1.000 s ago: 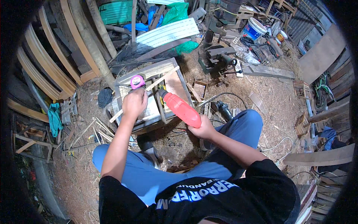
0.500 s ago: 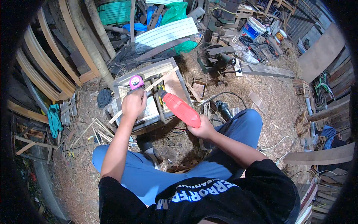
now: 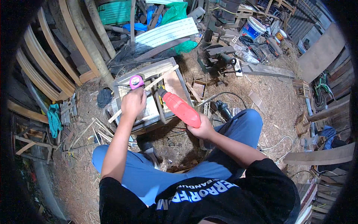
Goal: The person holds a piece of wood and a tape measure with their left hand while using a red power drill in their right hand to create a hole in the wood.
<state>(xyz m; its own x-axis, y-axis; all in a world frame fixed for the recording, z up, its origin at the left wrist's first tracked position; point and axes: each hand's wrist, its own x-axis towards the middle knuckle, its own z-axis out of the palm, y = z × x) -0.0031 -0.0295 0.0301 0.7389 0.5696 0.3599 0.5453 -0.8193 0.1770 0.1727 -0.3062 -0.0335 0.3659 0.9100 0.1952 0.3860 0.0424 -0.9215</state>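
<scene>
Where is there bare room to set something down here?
Shavings-strewn floor lies fairly open between the right knee, the long grey beam and the wooden crate; another patch sits between the left knee and the grey curb. Crowded: the wooden bench, under the tape measure, wood strip, red power tool, left hand.

Front centre: shallow, rectangular, grey-brown wooden bench box (image 3: 182, 82). Thin, straight, pale wooden strip (image 3: 162, 77) diagonally across it, left hand (image 3: 133, 103) over strip. Rounded pink plastic tape measure (image 3: 136, 81) just beyond that hand. Right of it, long red plastic-bodied drill (image 3: 182, 110) in right hand (image 3: 203, 128). Farther off, rightward, 2 items: blocky dark metal vise (image 3: 220, 56), then, behind, round white-and-blue plastic bucket (image 3: 254, 29).
</scene>
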